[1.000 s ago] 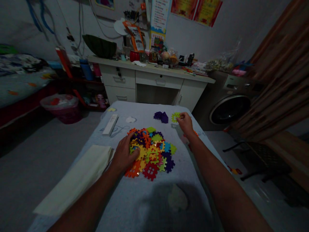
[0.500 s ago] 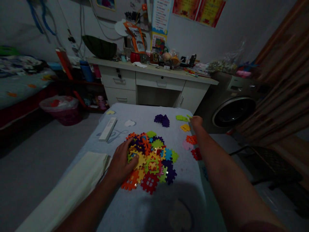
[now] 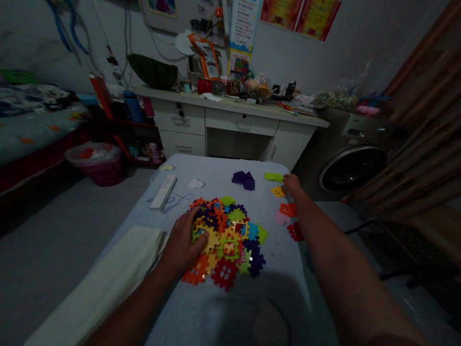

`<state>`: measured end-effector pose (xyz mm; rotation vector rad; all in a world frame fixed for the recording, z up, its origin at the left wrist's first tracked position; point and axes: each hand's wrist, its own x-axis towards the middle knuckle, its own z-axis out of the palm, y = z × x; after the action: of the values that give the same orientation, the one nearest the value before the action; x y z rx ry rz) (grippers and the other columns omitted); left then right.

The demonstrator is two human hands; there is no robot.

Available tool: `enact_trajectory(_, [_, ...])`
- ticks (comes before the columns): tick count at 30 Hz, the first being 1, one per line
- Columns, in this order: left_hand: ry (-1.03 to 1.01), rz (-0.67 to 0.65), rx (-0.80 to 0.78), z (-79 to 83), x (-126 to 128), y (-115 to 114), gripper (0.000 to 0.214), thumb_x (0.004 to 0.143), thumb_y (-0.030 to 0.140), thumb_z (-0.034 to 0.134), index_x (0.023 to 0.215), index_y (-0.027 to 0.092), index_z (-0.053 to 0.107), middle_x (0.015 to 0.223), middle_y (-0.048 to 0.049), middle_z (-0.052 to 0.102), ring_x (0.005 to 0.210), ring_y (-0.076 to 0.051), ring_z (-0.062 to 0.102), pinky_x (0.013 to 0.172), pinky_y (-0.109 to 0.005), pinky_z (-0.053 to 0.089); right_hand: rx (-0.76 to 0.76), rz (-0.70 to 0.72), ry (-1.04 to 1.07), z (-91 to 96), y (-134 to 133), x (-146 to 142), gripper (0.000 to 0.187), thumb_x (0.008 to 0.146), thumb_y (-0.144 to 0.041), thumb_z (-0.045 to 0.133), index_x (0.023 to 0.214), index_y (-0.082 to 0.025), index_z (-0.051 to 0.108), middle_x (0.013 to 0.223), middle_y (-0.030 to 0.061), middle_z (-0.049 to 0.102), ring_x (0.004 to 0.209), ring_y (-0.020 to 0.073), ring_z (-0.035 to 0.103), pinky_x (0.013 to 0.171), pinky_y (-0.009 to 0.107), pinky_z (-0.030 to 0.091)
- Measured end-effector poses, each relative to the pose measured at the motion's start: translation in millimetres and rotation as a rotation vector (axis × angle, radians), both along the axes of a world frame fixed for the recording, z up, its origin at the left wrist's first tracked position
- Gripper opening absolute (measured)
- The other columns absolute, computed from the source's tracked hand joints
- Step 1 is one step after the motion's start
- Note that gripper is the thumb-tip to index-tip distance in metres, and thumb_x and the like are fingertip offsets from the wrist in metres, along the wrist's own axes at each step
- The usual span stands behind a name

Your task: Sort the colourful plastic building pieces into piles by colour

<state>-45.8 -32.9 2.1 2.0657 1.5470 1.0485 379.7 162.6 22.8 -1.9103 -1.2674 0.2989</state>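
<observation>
My left hand [image 3: 185, 242] lies over the left side of a heap of plastic interlocking pieces [image 3: 230, 247], fingers and thumb spread. The heap mixes red, orange, yellow, green, blue and purple pieces with toothed edges, some with window cut-outs. My right hand [image 3: 291, 184] is at the table's right edge, beside flat green pieces [image 3: 273, 177] and just above yellow pieces [image 3: 277, 191]. Its fingertips are partly hidden, so whether it holds a piece is unclear. Nearer along that edge lie orange pieces [image 3: 287, 209], a pink piece [image 3: 281, 218] and red pieces [image 3: 295, 232].
Purple pieces [image 3: 244, 180] form a group toward the table's back. A white oblong box [image 3: 163, 193] lies at the left on the pale blue cloth [image 3: 201, 168], near folded white fabric [image 3: 104, 278]. A cluttered desk [image 3: 182, 115] and a washing machine [image 3: 349, 158] stand beyond.
The green piece that stuck up from my right hand no longer shows apart from the green pieces, and that hand has come down slightly beside them. My left hand stays on the heap.
</observation>
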Motion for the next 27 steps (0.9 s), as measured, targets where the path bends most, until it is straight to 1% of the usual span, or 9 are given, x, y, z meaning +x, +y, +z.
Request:
enact_trajectory(4, [0.002, -0.014, -0.01, 0.6, 0, 0, 0.067, 0.083, 0.038, 0.055, 0.145, 0.019, 0.039, 0.14, -0.0164, 0.051, 0.129, -0.034, 0.049, 0.107, -0.056, 0.041, -0.017, -0.053, 0.039, 13.8, -18, -13, 0.037, 0.07, -0.009, 0.047, 0.099, -0.013, 0.071, 0.094, 0.0123, 0.071, 0.082, 0.0201, 0.064, 0.073, 0.031, 0.051])
enact_trajectory(7, [-0.018, -0.019, 0.007, 0.5, 1, 0, 0.069, 0.082, 0.036, 0.056, 0.146, 0.02, 0.037, 0.139, -0.0157, 0.051, 0.13, -0.033, 0.048, 0.109, -0.056, 0.039, 0.012, 0.015, 0.117, 27.6, -40, -38, 0.035, 0.072, -0.012, 0.05, 0.101, -0.015, 0.07, 0.098, 0.0099, 0.072, 0.081, 0.018, 0.064, 0.072, 0.029, 0.051])
enact_trajectory(9, [-0.024, -0.026, 0.014, 0.8, 2, 0, 0.069, 0.082, 0.036, 0.056, 0.147, 0.02, 0.036, 0.138, -0.0151, 0.052, 0.13, -0.033, 0.048, 0.109, -0.055, 0.038, 0.02, 0.163, 0.199, 36.5, -60, -59, 0.031, 0.072, -0.015, 0.054, 0.099, -0.015, 0.07, 0.1, 0.008, 0.072, 0.084, 0.0173, 0.065, 0.073, 0.028, 0.051])
enact_trajectory(11, [-0.02, -0.03, 0.012, 1.3, 2, 0, 0.069, 0.082, 0.035, 0.055, 0.147, 0.02, 0.036, 0.139, -0.015, 0.052, 0.13, -0.033, 0.048, 0.109, -0.055, 0.038, -0.016, 0.4, 0.223, 44.0, -83, -82, 0.028, 0.072, -0.017, 0.06, 0.098, -0.016, 0.07, 0.099, 0.006, 0.072, 0.086, 0.0172, 0.065, 0.075, 0.029, 0.051])
enact_trajectory(14, [-0.008, -0.034, 0.009, 1.9, 2, -1, 0.069, 0.083, 0.035, 0.054, 0.147, 0.018, 0.036, 0.139, -0.0153, 0.051, 0.13, -0.033, 0.047, 0.11, -0.054, 0.038, -0.115, 0.7, 0.111, 51.2, -115, -113, 0.02, 0.074, -0.02, 0.063, 0.091, -0.017, 0.072, 0.092, 0.0035, 0.073, 0.083, 0.0165, 0.065, 0.077, 0.029, 0.049])
enact_trajectory(16, [-0.007, -0.038, 0.013, 1.9, 1, 0, 0.068, 0.084, 0.035, 0.054, 0.147, 0.018, 0.036, 0.139, -0.0158, 0.051, 0.13, -0.033, 0.047, 0.11, -0.055, 0.038, -0.164, 0.786, -0.011, 52.2, -131, -131, 0.014, 0.075, -0.02, 0.064, 0.087, -0.018, 0.072, 0.086, 0.0019, 0.072, 0.078, 0.0156, 0.063, 0.073, 0.028, 0.047])
enact_trajectory(18, [-0.012, -0.042, 0.02, 1.8, 1, 0, 0.067, 0.084, 0.035, 0.054, 0.147, 0.018, 0.036, 0.14, -0.0158, 0.051, 0.13, -0.033, 0.047, 0.11, -0.055, 0.037, -0.182, 0.797, -0.12, 49.4, -140, -146, 0.011, 0.075, -0.018, 0.064, 0.083, -0.019, 0.071, 0.082, 0.0008, 0.071, 0.073, 0.015, 0.061, 0.068, 0.026, 0.044])
enact_trajectory(22, [-0.032, -0.043, 0.029, 3.0, 2, -1, 0.067, 0.083, 0.032, 0.055, 0.147, 0.021, 0.036, 0.141, -0.0146, 0.05, 0.131, -0.032, 0.047, 0.11, -0.054, 0.037, -0.189, 0.721, -0.217, 33.9, -145, -167, 0.012, 0.074, -0.016, 0.064, 0.084, -0.02, 0.069, 0.074, -0.0007, 0.067, 0.066, 0.0137, 0.057, 0.061, 0.024, 0.039])
enact_trajectory(27, [-0.041, -0.036, 0.023, 6.4, 3, -3, 0.066, 0.083, 0.033, 0.053, 0.146, 0.02, 0.037, 0.141, -0.0146, 0.05, 0.132, -0.032, 0.047, 0.111, -0.053, 0.038, -0.173, 0.65, -0.191, 15.8, -143, -179, 0.028, 0.07, -0.014, 0.068, 0.097, -0.021, 0.067, 0.071, -0.0037, 0.062, 0.064, 0.0129, 0.054, 0.059, 0.024, 0.037])
